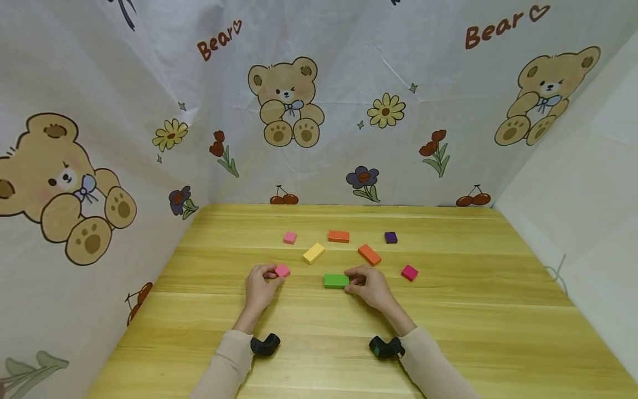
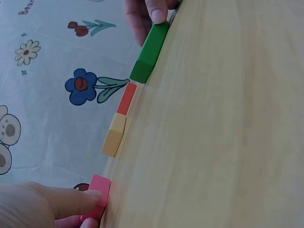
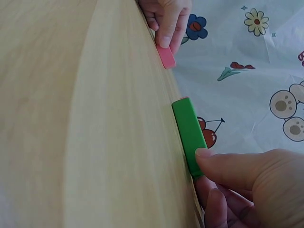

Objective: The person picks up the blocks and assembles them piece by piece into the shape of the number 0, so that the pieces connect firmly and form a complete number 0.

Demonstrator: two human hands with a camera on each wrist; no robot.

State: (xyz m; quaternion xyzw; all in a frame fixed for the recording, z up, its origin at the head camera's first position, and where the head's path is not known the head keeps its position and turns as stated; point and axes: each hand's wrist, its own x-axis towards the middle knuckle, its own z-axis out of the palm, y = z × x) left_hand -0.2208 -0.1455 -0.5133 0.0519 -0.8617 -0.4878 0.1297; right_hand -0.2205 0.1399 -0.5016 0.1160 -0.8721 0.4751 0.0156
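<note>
My left hand (image 1: 260, 286) pinches a small pink block (image 1: 282, 270) between thumb and fingers at the left of the group; the left wrist view shows the thumb on the pink block's (image 2: 99, 187) near face. To the right, my right hand (image 1: 370, 285) grips the right end of a green rectangular block (image 1: 336, 281), which lies on the table. In the right wrist view the thumb presses the green block's (image 3: 190, 133) near end, while the other fingers are partly hidden behind it. Just beyond the hands lie a yellow block (image 1: 314, 253) and a tilted orange block (image 1: 370, 255).
Farther back are another pink block (image 1: 290, 238), an orange block (image 1: 339, 236) and a dark purple block (image 1: 391, 238). A magenta block (image 1: 410, 272) lies right of my right hand. The wooden table (image 1: 319, 354) ends at a bear-print cloth (image 1: 329, 160).
</note>
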